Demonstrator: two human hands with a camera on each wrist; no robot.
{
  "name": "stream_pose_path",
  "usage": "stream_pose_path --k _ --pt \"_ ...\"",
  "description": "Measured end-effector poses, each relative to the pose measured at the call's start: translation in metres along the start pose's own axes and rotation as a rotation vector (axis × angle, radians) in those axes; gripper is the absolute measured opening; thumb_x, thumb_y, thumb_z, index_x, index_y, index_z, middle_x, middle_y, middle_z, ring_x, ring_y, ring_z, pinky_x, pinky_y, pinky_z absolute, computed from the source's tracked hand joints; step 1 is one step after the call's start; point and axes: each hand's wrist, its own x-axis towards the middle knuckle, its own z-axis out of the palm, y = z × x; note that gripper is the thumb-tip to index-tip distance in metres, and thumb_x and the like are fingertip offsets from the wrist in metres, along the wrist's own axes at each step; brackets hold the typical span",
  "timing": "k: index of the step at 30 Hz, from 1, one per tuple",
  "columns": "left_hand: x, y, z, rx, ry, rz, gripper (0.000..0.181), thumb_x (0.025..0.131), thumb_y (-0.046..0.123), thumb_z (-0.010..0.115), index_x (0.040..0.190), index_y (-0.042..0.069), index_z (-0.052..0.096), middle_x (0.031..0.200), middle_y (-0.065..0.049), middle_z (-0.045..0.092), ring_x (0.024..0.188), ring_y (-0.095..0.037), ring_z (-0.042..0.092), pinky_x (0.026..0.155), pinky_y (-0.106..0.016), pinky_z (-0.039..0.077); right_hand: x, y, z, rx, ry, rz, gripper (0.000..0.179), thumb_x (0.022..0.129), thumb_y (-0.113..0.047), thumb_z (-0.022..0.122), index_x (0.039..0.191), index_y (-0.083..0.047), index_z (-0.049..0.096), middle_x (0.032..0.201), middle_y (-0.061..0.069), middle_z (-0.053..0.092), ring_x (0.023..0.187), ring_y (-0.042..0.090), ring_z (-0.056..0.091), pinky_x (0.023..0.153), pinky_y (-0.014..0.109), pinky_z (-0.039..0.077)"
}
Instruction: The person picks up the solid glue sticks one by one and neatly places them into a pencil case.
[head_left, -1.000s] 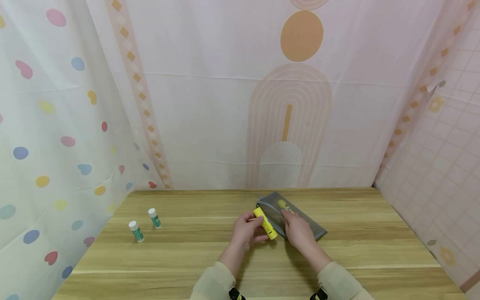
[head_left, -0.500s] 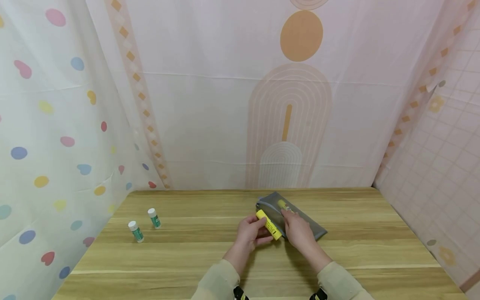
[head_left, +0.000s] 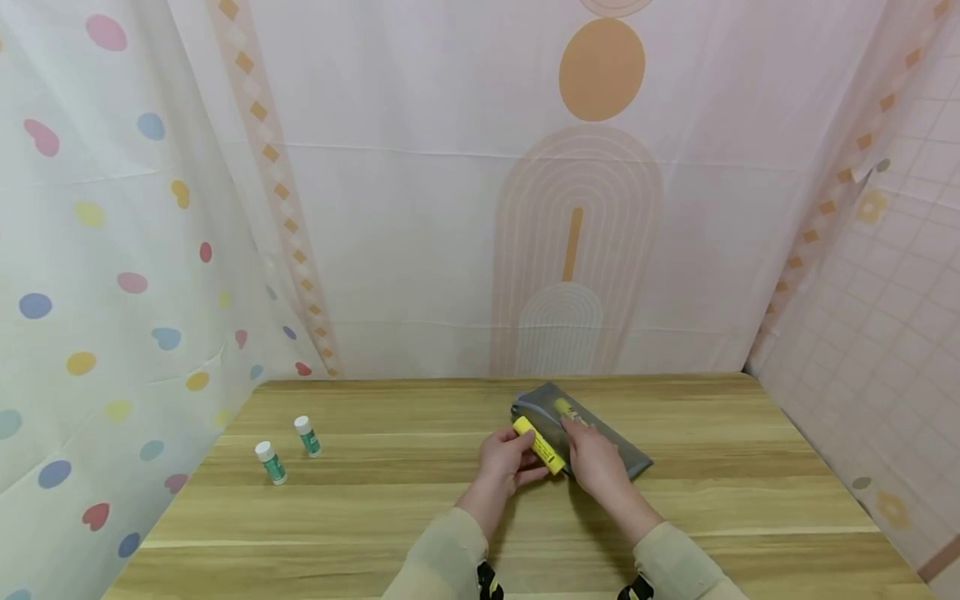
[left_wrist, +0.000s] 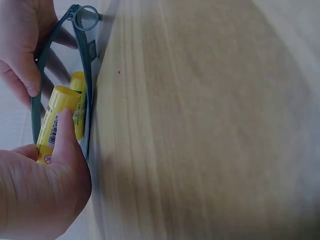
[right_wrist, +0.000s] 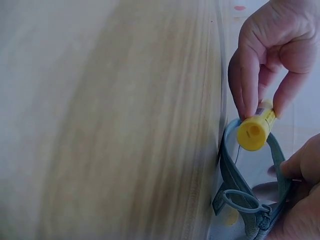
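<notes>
My left hand point(head_left: 501, 458) pinches a yellow glue stick point(head_left: 542, 447) between thumb and fingers. The stick slants across the unzipped mouth of a grey mesh zip pouch point(head_left: 626, 450). In the right wrist view its round yellow end point(right_wrist: 252, 135) points into the gap between the zip edges. My right hand point(head_left: 596, 458) grips one edge of that mouth, thumb on one side and fingers on the other, spreading it. Inside the pouch lies another yellow glue stick point(head_left: 564, 407), also seen past the held one in the left wrist view. A ring-shaped zip pull point(left_wrist: 86, 18) hangs at the zip's end.
Two small green tubes with white caps, the nearer tube point(head_left: 272, 463) and the farther tube point(head_left: 307, 437), stand on the left of the wooden table point(head_left: 390, 500). Patterned curtains point(head_left: 405, 250) enclose the table's back and sides.
My left hand has moved slightly right with the glue stick, bringing it closer against the pouch's mouth. The right hand and pouch have stayed in place.
</notes>
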Motion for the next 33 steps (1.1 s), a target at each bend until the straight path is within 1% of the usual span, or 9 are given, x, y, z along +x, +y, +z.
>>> stream_pose_path --k 5,12,18,26,33 --pt "0.002 -0.001 0.003 0.015 0.02 -0.002 0.035 0.098 0.008 0.061 0.126 -0.01 0.05 0.083 -0.012 0.061 0.068 -0.019 0.062 0.066 -0.04 0.062 0.0 0.0 -0.001 0.011 -0.015 0.016 0.034 0.099 0.0 0.052 0.132 0.002 0.059 0.131 0.029 0.057 0.118 0.055 0.052 0.085 0.078 0.041" --pt "0.002 0.001 0.006 0.03 0.051 -0.004 0.036 0.098 0.007 0.061 0.127 -0.011 0.049 0.081 -0.013 0.06 0.066 -0.019 0.062 0.067 -0.041 0.062 0.0 0.0 0.0 0.009 -0.013 0.013 0.034 0.1 -0.001 0.051 0.132 0.001 0.059 0.131 0.028 0.057 0.117 0.053 0.053 0.085 0.078 0.042" --pt "0.004 0.002 0.012 0.071 0.086 0.022 0.028 0.096 0.006 0.062 0.118 -0.01 0.053 0.077 -0.013 0.058 0.063 -0.018 0.06 0.065 -0.04 0.062 0.0 0.0 -0.001 0.009 -0.013 0.011 0.033 0.1 -0.001 0.051 0.132 0.002 0.059 0.13 0.029 0.057 0.117 0.054 0.053 0.085 0.078 0.042" --pt "0.008 0.001 0.02 0.091 0.107 0.042 0.04 0.095 0.004 0.064 0.125 -0.017 0.047 0.076 -0.014 0.059 0.059 -0.016 0.06 0.063 -0.037 0.062 0.0 -0.001 -0.002 0.013 -0.009 0.02 0.033 0.101 -0.002 0.051 0.132 0.001 0.059 0.13 0.029 0.057 0.117 0.054 0.053 0.084 0.079 0.041" --pt "0.011 -0.001 0.024 0.117 0.128 0.057 0.036 0.093 0.002 0.065 0.119 -0.018 0.05 0.076 -0.016 0.062 0.057 -0.016 0.061 0.061 -0.034 0.061 0.001 0.0 -0.001 0.006 -0.009 0.025 0.033 0.101 -0.003 0.05 0.132 0.001 0.059 0.13 0.028 0.058 0.116 0.054 0.054 0.084 0.078 0.042"
